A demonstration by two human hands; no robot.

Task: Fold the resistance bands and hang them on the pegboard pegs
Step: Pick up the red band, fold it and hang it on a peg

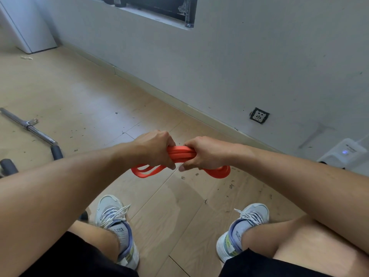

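At frame centre, our left hand (154, 147) and right hand (205, 152) clench the folded orange resistance band (180, 153); we should square its drooping loops before hanging.

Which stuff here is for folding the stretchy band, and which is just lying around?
For the job:
orange resistance band
left hand
right hand

Just lying about:
metal bar on the floor
white device by the wall
wall socket

No pegboard is in view.
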